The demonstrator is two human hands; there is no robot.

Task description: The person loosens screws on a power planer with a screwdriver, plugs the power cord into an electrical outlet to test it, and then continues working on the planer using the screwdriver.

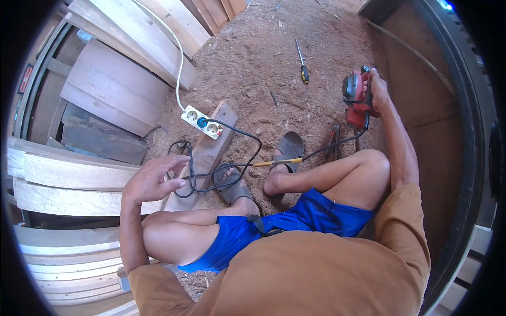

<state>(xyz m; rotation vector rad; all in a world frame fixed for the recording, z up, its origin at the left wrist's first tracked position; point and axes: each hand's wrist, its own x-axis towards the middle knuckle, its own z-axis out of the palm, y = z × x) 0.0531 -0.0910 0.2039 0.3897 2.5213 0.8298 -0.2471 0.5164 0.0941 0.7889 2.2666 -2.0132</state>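
My right hand (378,90) is wrapped round the handle of a red electric planer (356,112), held out to the right over the ground. From its back end a black power cord (337,146) runs left past my feet, with a yellow-wrapped stretch (278,162) along it. The cord loops near my left hand, and a blue plug (202,122) sits in a white power strip (190,116). My left hand (155,180) hovers over my left knee, beside the looped cord, fingers apart and holding nothing. Whether it touches the cord I cannot tell.
The power strip rests on a wooden block (213,147). A screwdriver (303,66) lies on the shavings-covered ground (247,58). A dark tool (333,142) lies right of my sandalled feet. Stacked boards (79,176) line the left; a dark-edged panel (421,105) stands right.
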